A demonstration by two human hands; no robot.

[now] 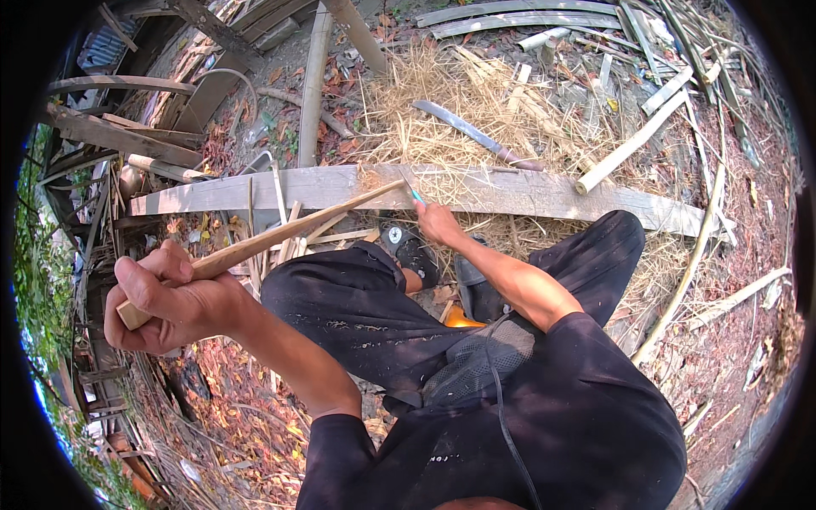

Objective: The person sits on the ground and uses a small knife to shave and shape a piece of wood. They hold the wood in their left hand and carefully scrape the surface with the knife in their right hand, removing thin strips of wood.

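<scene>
My left hand (174, 297) is closed round the near end of a long wooden stick (289, 229), raised at the left. The stick slants away from me, and its far end lies over a grey plank (293, 189). A thin-bladed hand tool (416, 195) with a teal handle is in my right hand (439, 223), its fingers wrapped round it. The blade points up beside the stick's far end; I cannot tell whether it is a knife or a small saw. Beyond the plank lies a machete (463, 127) with a brown handle, resting on straw-like shavings.
The plank runs crosswise before my bent legs. A pile of pale shavings (416, 93) covers the ground behind it. A bamboo pole (633, 144) leans over the plank at right. Wooden slats (518, 21) lie at the back, and stacked boards (127, 136) at left.
</scene>
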